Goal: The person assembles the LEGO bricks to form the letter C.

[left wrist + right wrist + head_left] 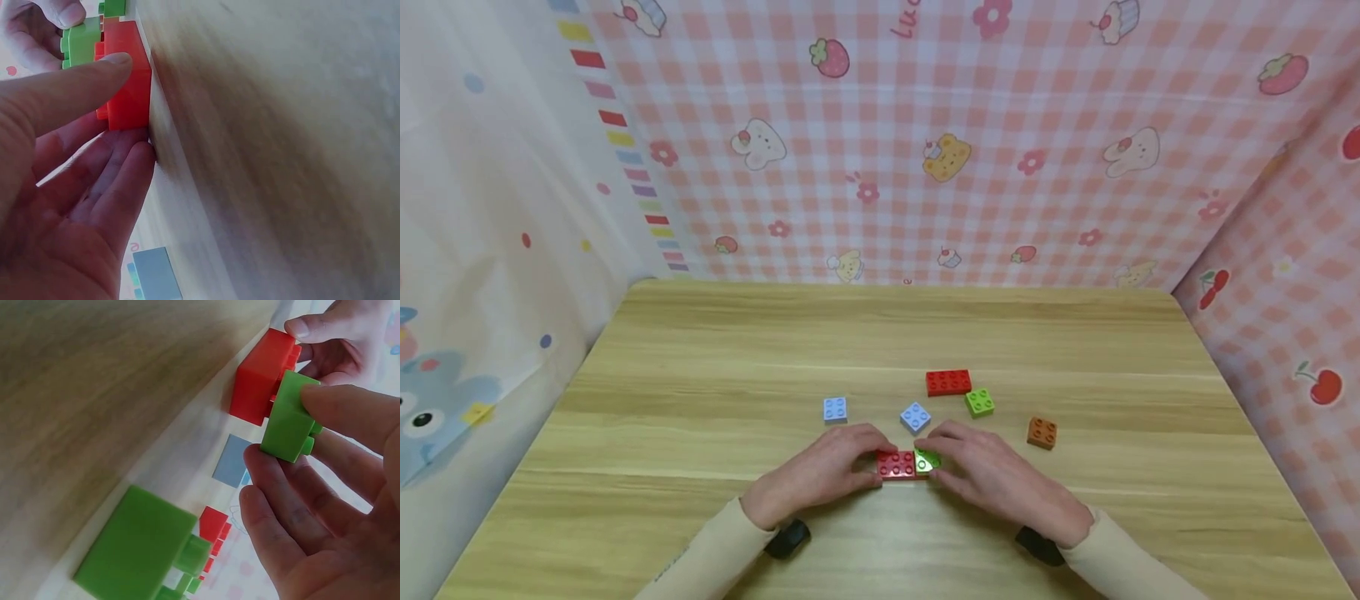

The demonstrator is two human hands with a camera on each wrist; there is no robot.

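Note:
My left hand (820, 468) grips a red building brick (896, 465) at its left end, thumb (115, 65) on the near side and fingers on the far side. From the right, my right hand (992, 471) pinches a small green building brick (926, 461) between thumb and fingers. This green brick (289, 419) sits over the studs at the right end of the red brick (261, 378). Whether it is pressed fully down, I cannot tell. Just beyond the hands lies a light blue brick (915, 417).
Another light blue brick (835, 409) lies behind my left hand. Farther back are a second red brick (948, 382) and a second green brick (980, 402). A brown brick (1042, 432) lies to the right on the wooden table (737, 350). Patterned cloth (895, 208) hangs behind the table.

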